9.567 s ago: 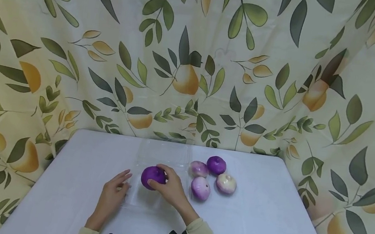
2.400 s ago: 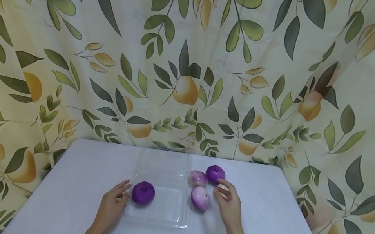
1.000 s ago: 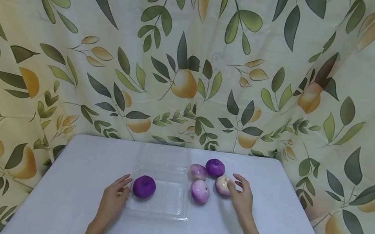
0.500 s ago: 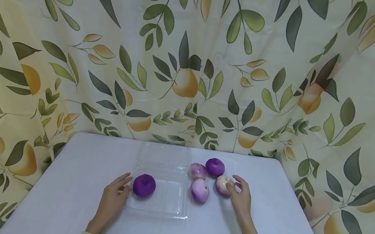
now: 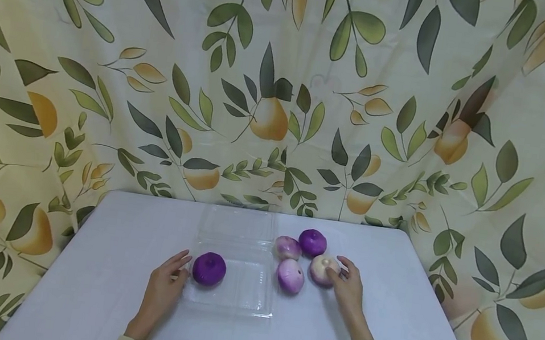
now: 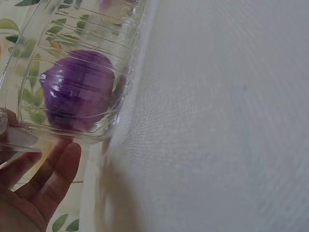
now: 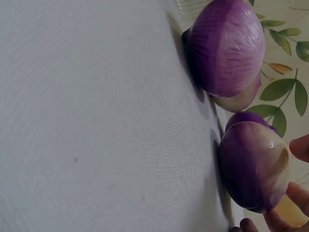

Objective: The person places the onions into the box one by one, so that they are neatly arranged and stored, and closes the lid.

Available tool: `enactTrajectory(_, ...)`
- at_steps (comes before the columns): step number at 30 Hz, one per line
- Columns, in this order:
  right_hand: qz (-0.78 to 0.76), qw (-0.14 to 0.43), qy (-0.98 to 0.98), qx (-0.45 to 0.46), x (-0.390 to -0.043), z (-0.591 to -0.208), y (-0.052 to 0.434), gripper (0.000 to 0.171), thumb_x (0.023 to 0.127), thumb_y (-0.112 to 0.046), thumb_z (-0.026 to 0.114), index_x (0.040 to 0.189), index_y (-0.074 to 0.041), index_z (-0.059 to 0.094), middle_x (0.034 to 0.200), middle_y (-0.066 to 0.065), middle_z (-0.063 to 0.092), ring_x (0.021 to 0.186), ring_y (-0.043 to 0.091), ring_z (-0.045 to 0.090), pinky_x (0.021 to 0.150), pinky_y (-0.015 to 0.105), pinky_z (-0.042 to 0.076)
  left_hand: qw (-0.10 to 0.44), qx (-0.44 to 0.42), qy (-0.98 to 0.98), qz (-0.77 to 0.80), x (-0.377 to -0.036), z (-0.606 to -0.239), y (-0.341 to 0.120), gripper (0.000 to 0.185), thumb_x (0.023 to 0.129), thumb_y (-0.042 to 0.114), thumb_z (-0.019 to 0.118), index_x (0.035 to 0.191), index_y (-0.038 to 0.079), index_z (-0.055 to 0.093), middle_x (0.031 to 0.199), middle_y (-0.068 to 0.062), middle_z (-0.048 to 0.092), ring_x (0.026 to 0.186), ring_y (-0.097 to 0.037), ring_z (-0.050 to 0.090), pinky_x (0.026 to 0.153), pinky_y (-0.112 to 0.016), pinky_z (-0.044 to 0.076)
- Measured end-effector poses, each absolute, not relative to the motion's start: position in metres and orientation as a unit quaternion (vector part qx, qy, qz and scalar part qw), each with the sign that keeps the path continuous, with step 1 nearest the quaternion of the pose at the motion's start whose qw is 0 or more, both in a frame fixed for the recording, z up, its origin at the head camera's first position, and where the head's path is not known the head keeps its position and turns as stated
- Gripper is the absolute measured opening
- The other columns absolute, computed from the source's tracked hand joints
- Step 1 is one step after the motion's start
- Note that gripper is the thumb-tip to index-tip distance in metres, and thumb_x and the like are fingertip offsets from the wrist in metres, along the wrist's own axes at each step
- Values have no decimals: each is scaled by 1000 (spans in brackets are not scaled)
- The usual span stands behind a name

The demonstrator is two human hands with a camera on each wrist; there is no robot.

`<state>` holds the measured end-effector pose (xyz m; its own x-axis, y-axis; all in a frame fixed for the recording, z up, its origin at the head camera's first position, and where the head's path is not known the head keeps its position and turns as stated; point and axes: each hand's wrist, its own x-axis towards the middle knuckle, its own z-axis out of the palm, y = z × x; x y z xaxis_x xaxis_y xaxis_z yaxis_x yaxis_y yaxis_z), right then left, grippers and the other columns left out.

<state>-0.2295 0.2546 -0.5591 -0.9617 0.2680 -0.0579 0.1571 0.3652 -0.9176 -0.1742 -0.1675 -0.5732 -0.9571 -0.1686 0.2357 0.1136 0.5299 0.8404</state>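
My left hand [image 5: 166, 282] rests against the left edge of a clear plastic box [image 5: 247, 303], its fingers fairly straight at the rim. Inside that box a deep purple onion [image 5: 209, 269] sits at the left; the left wrist view shows the purple onion [image 6: 79, 89] through the ribbed wall. With thumb and fingers my right hand [image 5: 350, 292] holds an onion with a pale top and purple side [image 5: 323, 270], close over the table. Close by on its left lies a light purple onion [image 5: 290, 276]. In the right wrist view the held onion [image 7: 254, 166] shows fingertips along its upper side.
A second deep purple onion [image 5: 312, 243] and a pinkish onion [image 5: 288, 248] lie behind, close together beside the box. The clear lid [image 5: 238, 224] is folded back toward the far table edge. A leaf-patterned curtain [image 5: 284, 79] hangs behind the white table [image 5: 141, 222].
Earlier my right hand held the deep purple onion over the box; it now sits inside. The right hand has moved to the pale-topped onion, which has just shifted slightly left. The left hand stays put.
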Motion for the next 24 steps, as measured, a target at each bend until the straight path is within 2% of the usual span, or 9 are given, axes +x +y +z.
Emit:
enactTrajectory(9, 542, 17, -831, -123, -232, -562, 254, 64, 92, -28, 66, 146, -10, 38, 157, 24, 24, 140, 45, 34, 112, 56, 37, 148, 12, -863, -484, -173, -574, -167, 34, 92, 7, 62, 126, 6, 67, 141, -1, 59, 88, -13, 67, 68, -18, 54)
enactTrajectory(14, 536, 5, -835, -123, -234, -563, 255, 66, 92, -30, 66, 148, -9, 37, 156, 23, 27, 139, 43, 36, 112, 54, 37, 145, 14, -864, -482, -173, -572, -166, 34, 92, 5, 62, 125, 6, 67, 140, -1, 59, 89, -16, 68, 69, -18, 54)
enactTrajectory(22, 506, 13, -856, -105, -232, -567, 253, 66, 92, -33, 67, 147, -12, 39, 153, 17, 37, 126, 36, 50, 95, 37, 44, 150, 12, -862, -484, -175, -574, -166, 34, 91, 5, 62, 125, 5, 67, 140, -1, 60, 89, -16, 68, 69, -18, 55)
enactTrajectory(24, 508, 13, -856, -101, -230, -567, 252, 67, 91, -33, 68, 148, -13, 38, 153, 17, 36, 127, 36, 50, 96, 37, 45, 156, 12, -861, -483, -175, -574, -166, 34, 91, 4, 63, 124, 5, 68, 139, -1, 60, 88, -15, 68, 70, -19, 55)
